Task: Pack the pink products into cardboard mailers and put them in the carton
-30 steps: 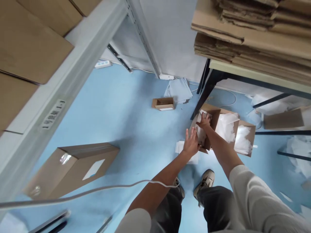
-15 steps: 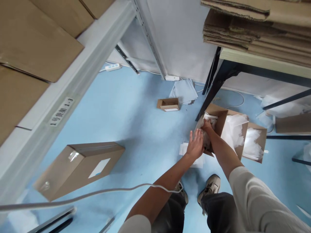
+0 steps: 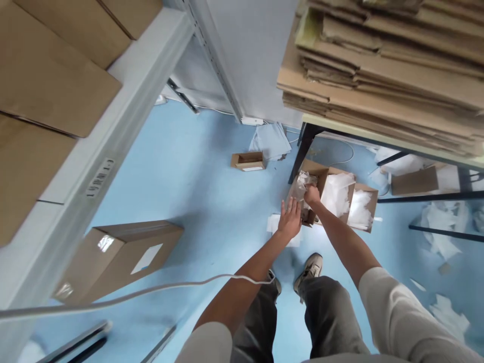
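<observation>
Three cardboard boxes stand in a row on the blue floor beside the table leg. My left hand (image 3: pixel 290 219), fingers spread, rests against the near left side of the leftmost box (image 3: pixel 322 177). Closed at the top of that box, my right hand (image 3: pixel 312 195) grips crumpled whitish plastic (image 3: pixel 302 184). White packing material (image 3: pixel 338 194) fills the middle box, and more white material (image 3: pixel 360 209) lies in the right one. White sheets (image 3: pixel 273 222) lie on the floor under my left hand.
Flattened cardboard (image 3: pixel 378 85) is stacked on a table at the upper right. A shelf beam (image 3: pixel 124 121) with boxes runs along the left. A tall carton (image 3: pixel 124 257), small open box (image 3: pixel 248 161) and hanging white cable (image 3: pixel 166 286) are also in view.
The view has shifted, showing more of the cardboard stack. My right hand has come up out of the leftmost box's inside with the plastic; my left hand stays at its side.
</observation>
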### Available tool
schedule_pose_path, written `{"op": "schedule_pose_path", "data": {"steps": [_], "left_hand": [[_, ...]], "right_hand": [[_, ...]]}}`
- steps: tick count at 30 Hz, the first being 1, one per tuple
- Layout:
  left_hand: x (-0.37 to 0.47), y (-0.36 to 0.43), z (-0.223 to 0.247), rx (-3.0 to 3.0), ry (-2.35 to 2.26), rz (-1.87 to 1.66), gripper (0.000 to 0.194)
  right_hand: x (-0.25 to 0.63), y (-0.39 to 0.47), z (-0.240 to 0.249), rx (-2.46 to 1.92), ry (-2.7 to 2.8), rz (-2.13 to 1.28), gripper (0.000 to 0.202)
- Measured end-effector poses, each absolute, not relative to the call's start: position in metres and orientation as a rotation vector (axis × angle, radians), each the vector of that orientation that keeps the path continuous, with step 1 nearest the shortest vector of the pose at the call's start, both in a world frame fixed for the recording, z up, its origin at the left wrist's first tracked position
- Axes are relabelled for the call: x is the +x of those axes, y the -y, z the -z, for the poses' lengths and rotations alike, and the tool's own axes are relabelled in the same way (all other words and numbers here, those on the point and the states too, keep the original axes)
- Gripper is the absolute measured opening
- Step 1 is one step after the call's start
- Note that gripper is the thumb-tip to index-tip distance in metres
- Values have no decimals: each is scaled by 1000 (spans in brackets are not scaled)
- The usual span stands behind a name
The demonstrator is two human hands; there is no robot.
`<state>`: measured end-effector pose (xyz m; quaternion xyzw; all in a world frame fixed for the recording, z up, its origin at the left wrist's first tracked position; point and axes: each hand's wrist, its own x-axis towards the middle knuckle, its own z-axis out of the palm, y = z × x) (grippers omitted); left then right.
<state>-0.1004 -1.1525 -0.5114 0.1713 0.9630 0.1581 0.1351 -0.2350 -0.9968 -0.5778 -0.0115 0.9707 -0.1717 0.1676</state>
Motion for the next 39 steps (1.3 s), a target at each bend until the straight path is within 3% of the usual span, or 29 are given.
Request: {"op": "schedule_pose_path", "data": {"steps": [9, 22, 30, 39], "left_hand": [[-95, 1145, 421, 450, -2754, -441, 74], [-85, 1145, 243, 495, -2784, -416, 72], [-88, 1150, 159, 650, -2736, -362, 68], [-97, 1072, 83, 1025, -2688, -394, 67]], "right_hand": [[-230, 982, 475, -89, -2882, 661, 51], [-200, 967, 265, 30, -2935, 931, 42], [-151, 951, 160, 247, -2961, 1009, 38], [-79, 874, 74, 593, -3062, 1059, 37]]}}
